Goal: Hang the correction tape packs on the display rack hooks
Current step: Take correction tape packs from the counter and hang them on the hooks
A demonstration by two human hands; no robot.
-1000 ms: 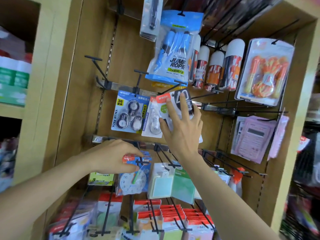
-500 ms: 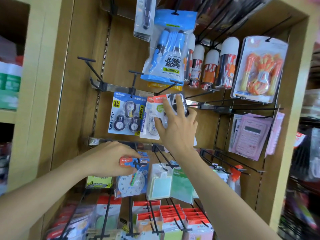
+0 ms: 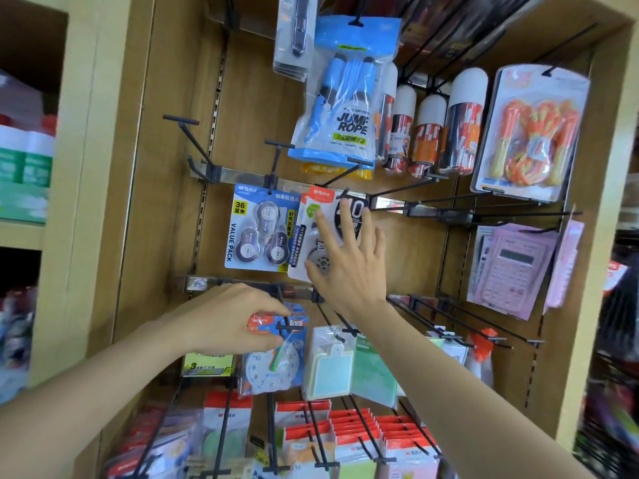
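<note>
Ahead, right hand (image 3: 349, 267) splayed on correction tape pack (image 3: 314, 202), left hand (image 3: 224, 319) gripping red-topped pack (image 3: 257, 323), jump-rope bag (image 3: 345, 115) above.

Light: bright and even, falling from above; shadows are faint.
Glare: white sheen on the jump rope pack (image 3: 332, 108) (clear plastic front).
Blur: left shelves (image 3: 24, 167) and the far right edge are smeared.
Distortion: the display rack (image 3: 613, 202) sides lean and bow.

Two jump ropes (image 3: 340, 108) (image 3: 532, 133), one blue, one orange. Four white-capped cans (image 3: 463, 133), one pink calculator (image 3: 511, 267), one clock (image 3: 273, 368). One value pack (image 3: 231, 247) shows three tapes (image 3: 268, 214).
</note>
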